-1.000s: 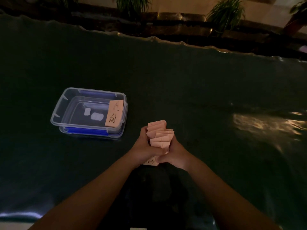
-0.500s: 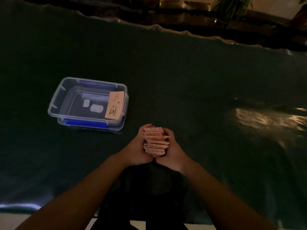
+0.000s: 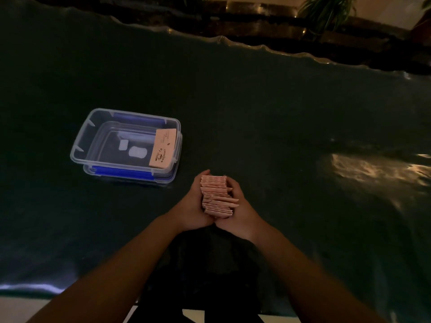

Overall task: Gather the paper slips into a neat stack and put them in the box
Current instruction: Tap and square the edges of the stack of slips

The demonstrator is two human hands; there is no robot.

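While a dark cloth covers the bench (image 3: 256, 108), 2 hands come together low over it, heels touching, clamped on a stack of pink paper slips (image 3: 215, 197). Left hand (image 3: 192, 206) cups the stack's left side; right hand (image 3: 239, 209) curls round its right, where a few slips jut out unevenly. Ahead and to the left of the hands sits a clear plastic box (image 3: 80, 148) with blue clips, 1 printed slip (image 3: 163, 148) leaning against its nearer-right wall.

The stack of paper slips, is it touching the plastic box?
Apart. The head view shows dark table between the stack of paper slips, held in both hands, and the plastic box.
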